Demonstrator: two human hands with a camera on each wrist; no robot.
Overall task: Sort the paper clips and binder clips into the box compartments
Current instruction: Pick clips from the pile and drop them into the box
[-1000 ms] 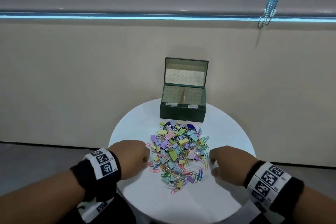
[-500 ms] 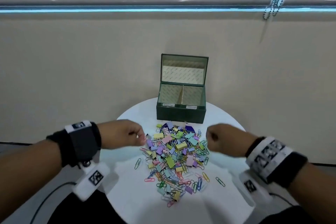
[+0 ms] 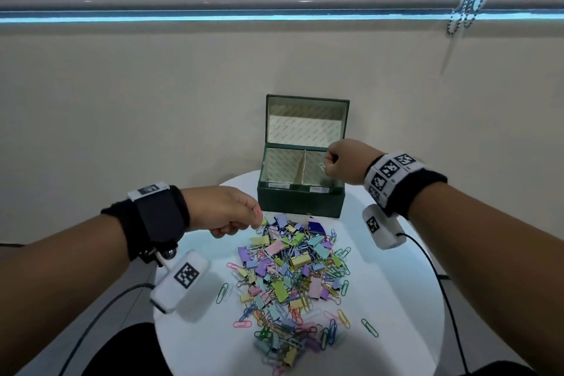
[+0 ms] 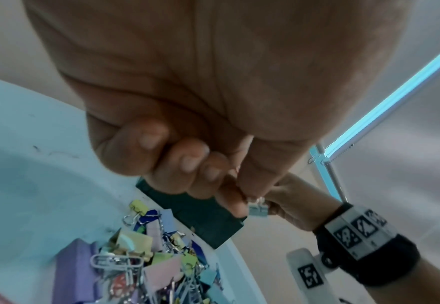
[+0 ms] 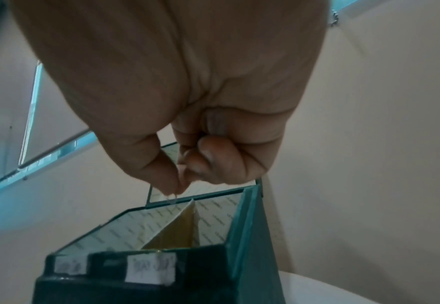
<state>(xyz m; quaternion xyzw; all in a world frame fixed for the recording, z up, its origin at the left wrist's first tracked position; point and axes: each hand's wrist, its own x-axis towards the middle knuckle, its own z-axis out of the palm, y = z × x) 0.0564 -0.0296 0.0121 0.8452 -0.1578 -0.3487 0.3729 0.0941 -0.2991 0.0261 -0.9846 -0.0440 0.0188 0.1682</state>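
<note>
A dark green box [image 3: 300, 201] stands with its lid up at the table's far side; a divider splits it into two compartments [image 5: 161, 222]. My right hand [image 3: 327, 166] hovers over the right compartment and pinches a white paper clip [image 3: 322, 167], faintly visible below the right hand [image 5: 181, 185]. My left hand [image 3: 256, 217] is by the box's front left corner, above the pile's far edge. Thumb and forefinger of that left hand [image 4: 249, 197] pinch a small pale green binder clip [image 4: 259, 209]. A mixed pile of coloured paper clips and binder clips [image 3: 290, 278] lies mid-table.
The round white table [image 3: 396, 299] stands against a beige wall. Loose paper clips [image 3: 369, 327] lie at the pile's fringes. Cables [image 3: 439, 284] hang from both wrist cameras. A bead chain [image 3: 467, 0] hangs at the top right.
Both hands rose from the pile's sides. The right hand carried a paper clip to above the box's right compartment. The left hand moved forward toward the box, holding a binder clip.
</note>
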